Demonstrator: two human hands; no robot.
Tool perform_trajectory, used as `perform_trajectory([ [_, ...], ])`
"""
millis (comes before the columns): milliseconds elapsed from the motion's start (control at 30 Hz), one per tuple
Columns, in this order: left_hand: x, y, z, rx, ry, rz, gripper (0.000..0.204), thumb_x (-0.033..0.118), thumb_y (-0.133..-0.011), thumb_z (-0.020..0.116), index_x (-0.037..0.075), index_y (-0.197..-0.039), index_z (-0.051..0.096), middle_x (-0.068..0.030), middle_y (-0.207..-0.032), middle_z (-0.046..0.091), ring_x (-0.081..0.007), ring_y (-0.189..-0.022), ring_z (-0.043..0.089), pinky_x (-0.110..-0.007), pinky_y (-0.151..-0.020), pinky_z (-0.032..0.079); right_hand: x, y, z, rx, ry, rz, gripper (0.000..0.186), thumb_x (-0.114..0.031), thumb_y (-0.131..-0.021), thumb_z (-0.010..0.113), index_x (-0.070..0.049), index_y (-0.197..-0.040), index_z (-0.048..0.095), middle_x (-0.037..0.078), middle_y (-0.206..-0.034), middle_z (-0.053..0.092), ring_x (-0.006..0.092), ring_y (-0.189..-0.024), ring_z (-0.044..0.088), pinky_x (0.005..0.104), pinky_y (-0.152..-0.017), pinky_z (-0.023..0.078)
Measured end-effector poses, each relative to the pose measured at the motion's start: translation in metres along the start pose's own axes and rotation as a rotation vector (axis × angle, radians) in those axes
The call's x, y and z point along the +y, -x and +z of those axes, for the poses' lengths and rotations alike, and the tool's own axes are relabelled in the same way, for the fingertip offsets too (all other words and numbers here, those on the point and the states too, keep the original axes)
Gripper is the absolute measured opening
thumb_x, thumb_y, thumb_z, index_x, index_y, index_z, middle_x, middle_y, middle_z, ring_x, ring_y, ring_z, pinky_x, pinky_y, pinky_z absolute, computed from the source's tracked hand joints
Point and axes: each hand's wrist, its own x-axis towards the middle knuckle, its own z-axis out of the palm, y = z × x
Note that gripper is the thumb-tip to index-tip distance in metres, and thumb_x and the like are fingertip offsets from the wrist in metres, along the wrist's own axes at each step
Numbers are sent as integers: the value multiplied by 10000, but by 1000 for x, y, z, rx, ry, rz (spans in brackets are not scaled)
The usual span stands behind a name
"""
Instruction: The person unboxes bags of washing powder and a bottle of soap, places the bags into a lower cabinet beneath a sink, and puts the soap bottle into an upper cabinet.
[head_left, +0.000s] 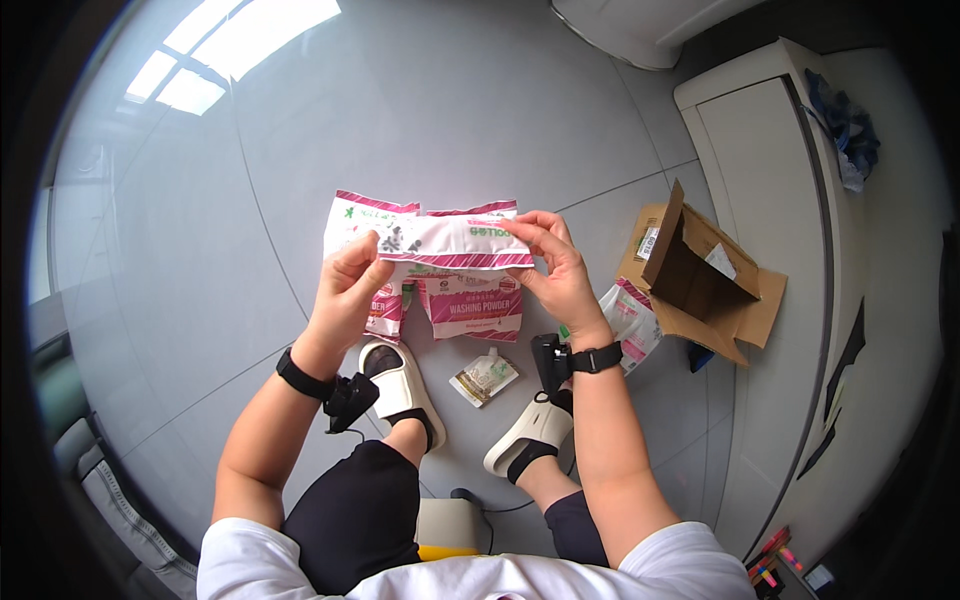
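Observation:
I hold a pink-and-white plastic packet (450, 243) stretched sideways between my hands. My left hand (345, 285) pinches its left end with thumb and bent fingers. My right hand (555, 270) grips the right end, thumb below and fingers over the top. Behind and beneath it are more pink-and-white powder bags (470, 312), partly hidden by the held packet; whether they rest on the floor or on each other is hard to tell. A small pale spouted pouch (485, 377) lies on the tiled floor between my sandalled feet, and another pink-and-white bag (630, 340) lies right of my right hand.
An opened cardboard box (745, 305) sits at the right against a tall pale cabinet (750, 160) with blue cloth (840, 120) on it. A white fixture (640, 25) stands at the top. My white sandals (405, 390) are on the grey tiles (200, 250). Grey-green furniture (70, 420) edges the left.

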Motion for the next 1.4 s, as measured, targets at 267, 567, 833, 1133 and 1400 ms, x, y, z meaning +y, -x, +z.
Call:
perform_trajectory([
  [267,11,-21,-10,-40,-626,334,706,81,-629,791,116,-1278,514,-62,-1066,481,-214,-1046,495,-341,-981,382,6,-11,32,163,219,-319,156,54,-870,563,2,-973,668,90,-986,685,186,-986,624,268,-854,503],
  [567,-2,-50,17,-289,-758,227,495,8,-570,761,34,-1039,603,-107,-995,622,-283,-971,594,-337,-884,444,25,17,27,258,-79,-55,102,-17,-929,533,-4,-984,617,-28,-772,581,28,-687,456,197,-616,405],
  [833,-20,-51,27,-245,-773,267,299,27,-646,675,3,-924,567,-105,-863,601,-240,-840,605,-295,-802,444,24,191,-99,370,310,363,430,-33,-802,656,-32,-1196,482,76,-1107,551,175,-1069,533,293,-868,453],
  [1133,-32,-25,29,-167,-819,254,492,111,-653,748,34,-1088,530,-110,-1059,558,-271,-1025,536,-340,-923,393,128,242,-193,595,-558,516,597,-122,-826,679,-64,-1350,398,101,-1327,483,191,-1274,393,333,-1069,293],
  [1400,-49,-30,25,-139,-758,85,507,101,-698,748,45,-1138,502,-95,-1066,525,-237,-1018,518,-321,-917,392,144,205,-220,501,-840,480,460,-23,-816,617,-57,-1255,482,70,-1210,562,205,-1134,525,369,-1003,395],
])
